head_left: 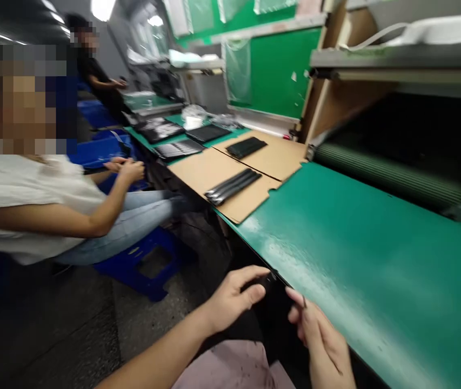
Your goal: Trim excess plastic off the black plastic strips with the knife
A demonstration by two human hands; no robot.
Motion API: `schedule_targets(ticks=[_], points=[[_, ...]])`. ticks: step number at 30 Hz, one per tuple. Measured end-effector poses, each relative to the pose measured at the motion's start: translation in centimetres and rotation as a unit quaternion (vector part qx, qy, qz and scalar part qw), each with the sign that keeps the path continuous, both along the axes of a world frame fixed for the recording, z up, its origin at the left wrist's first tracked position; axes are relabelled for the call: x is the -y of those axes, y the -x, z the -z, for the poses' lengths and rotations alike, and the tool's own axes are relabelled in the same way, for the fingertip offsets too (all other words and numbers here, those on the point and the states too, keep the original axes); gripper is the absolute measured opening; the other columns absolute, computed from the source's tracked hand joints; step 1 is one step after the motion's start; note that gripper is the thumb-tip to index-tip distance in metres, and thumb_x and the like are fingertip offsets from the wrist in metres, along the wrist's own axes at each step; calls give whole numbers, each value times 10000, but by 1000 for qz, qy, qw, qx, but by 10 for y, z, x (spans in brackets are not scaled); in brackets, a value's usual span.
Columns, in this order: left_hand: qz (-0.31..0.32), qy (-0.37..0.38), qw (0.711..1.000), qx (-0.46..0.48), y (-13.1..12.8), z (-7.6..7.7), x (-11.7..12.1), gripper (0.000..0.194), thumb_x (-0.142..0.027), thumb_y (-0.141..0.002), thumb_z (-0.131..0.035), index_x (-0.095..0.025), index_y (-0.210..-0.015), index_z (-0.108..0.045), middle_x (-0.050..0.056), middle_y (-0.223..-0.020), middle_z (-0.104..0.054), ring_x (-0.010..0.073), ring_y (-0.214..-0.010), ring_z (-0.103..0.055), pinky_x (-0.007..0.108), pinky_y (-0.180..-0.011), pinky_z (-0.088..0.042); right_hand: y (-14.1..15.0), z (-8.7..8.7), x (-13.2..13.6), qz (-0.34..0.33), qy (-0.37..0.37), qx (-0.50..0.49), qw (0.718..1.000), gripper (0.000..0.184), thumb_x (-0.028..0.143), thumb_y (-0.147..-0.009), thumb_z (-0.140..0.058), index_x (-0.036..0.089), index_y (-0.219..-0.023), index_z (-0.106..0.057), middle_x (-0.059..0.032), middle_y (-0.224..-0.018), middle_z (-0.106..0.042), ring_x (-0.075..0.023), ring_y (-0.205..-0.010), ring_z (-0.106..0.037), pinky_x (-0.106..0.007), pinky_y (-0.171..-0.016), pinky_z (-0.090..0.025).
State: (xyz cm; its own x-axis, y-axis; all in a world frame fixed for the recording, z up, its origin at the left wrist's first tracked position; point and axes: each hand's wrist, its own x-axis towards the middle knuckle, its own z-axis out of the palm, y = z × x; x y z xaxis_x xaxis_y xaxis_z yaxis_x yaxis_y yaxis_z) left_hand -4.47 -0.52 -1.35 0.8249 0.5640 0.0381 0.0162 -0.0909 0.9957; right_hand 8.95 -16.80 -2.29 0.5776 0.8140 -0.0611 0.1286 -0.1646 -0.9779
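My left hand [236, 297] is in front of the green table's near edge, its index finger stretched out and its thumb apart. By that fingertip is a small dark piece [273, 275], blurred against the dark gap below the table; I cannot tell whether the finger touches it. My right hand [320, 335] is to the right, close to the same edge, with its fingers curled and pressed together. A thin dark line shows at its fingertips, too small to name. Beyond the hands, a bundle of long black strips [233, 186] lies on brown cardboard [192, 170].
The green tabletop [360, 254] stretches to the right, beside a dark ribbed roller [392, 173] under a shelf. A black stack [246, 147] lies on the rear cardboard. At left, a co-worker [31, 205] sits on a blue stool [149, 259]; another person [100, 75] is farther back.
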Motion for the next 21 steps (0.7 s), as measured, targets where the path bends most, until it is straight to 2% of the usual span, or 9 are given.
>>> schedule_targets(ticks=[3,6,9,13,18,21], points=[[30,46,998,-2,-4,2,-3,429,-480,-911,-573,-171,-1192,-669,68,-948,-576,107,-656,-546,243,-613,-467,-5,0,-6,-16,-42,-34,998,389,511,-1008,-447,292,-1233,-677,-34,-881,-633,-197,-816,-603,-311,-771,-513],[70,55,996,-3,-8,0,0,441,-495,-904,-578,-177,-1193,-680,53,-903,-536,115,-675,-560,254,-640,-474,-10,-2,-9,-18,-49,-76,996,330,478,-989,-518,313,-1222,-684,-31,-971,-655,-188,-887,-609,-280,-803,-517],[98,62,993,-6,-12,-1,1,458,-517,-894,-581,-188,-1194,-686,59,-909,-538,130,-700,-571,263,-646,-495,-11,-3,-7,-19,-57,-117,991,323,474,-961,-572,310,-1211,-695,-41,-1001,-675,-203,-912,-617,-304,-842,-522],[105,34,994,-19,-16,0,0,474,-541,-882,-583,-197,-1186,-698,70,-908,-562,159,-776,-568,267,-675,-505,-13,-4,-8,-27,-60,-157,985,316,475,-932,-619,318,-1191,-709,-40,-939,-689,-209,-871,-618,-335,-858,-523],[109,-18,994,-14,-18,1,-1,470,-539,-882,-585,-202,-1186,-706,68,-887,-598,166,-806,-558,271,-717,-479,-16,-9,-11,-37,-74,-174,981,282,448,-920,-641,328,-1161,-723,-18,-843,-673,-198,-823,-620,-318,-816,-535],[83,-13,996,-5,-18,4,2,421,-493,-864,-639,-193,-1148,-723,78,-903,-644,176,-816,-592,279,-727,-492,-14,-9,-12,-33,-78,-155,984,268,420,-940,-622,327,-1172,-717,-26,-928,-691,-206,-868,-625,-332,-849,-528]])
